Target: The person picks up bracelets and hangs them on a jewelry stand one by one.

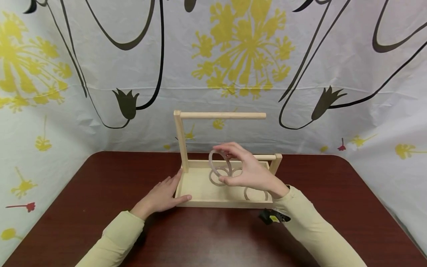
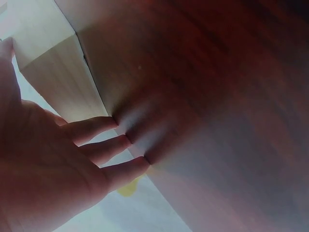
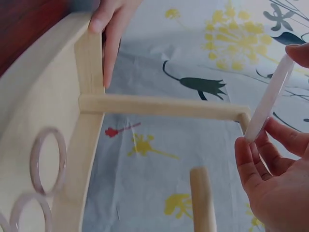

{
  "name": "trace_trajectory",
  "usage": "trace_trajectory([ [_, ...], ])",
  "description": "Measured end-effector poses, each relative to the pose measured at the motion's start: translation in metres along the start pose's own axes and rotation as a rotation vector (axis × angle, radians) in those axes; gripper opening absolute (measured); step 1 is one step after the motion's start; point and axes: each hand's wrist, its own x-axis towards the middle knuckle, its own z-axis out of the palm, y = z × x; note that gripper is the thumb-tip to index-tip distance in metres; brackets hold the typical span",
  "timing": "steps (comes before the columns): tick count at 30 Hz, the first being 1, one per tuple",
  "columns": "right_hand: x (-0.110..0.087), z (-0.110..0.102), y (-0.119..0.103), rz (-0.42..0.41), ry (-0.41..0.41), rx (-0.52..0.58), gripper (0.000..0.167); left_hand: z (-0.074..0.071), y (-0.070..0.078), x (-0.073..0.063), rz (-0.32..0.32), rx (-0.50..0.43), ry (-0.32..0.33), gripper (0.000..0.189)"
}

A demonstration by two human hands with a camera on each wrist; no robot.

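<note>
A pale, translucent bangle [image 1: 211,162] is pinched between the thumb and fingers of my right hand [image 1: 253,170], raised over the wooden tray [image 1: 197,190] of a bangle stand. In the right wrist view the held bangle [image 3: 271,99] appears nearly edge-on. My left hand [image 1: 158,196] rests at the tray's left end, thumb over the front corner and fingers stretched along the side. The left wrist view shows those fingers [image 2: 104,128] spread, tips near the tabletop. Several similar bangles lie flat in the tray, one of them [image 3: 34,164] beside its back wall.
A tall post at the tray's left carries a long horizontal bar [image 1: 223,115], its right end free. On the right, a lower post carries a shorter bar [image 1: 265,157] pointing left. Beneath is a dark red-brown table [image 1: 213,237]; a flower-patterned cloth [image 1: 186,74] hangs behind.
</note>
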Motion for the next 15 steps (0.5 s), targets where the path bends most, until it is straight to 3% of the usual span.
trace_trajectory([
  [15, -0.005, -0.037, 0.016, -0.043, -0.016, -0.077, 0.069, 0.0, 0.0, 0.0, 0.015, -0.009, 0.006, 0.098],
])
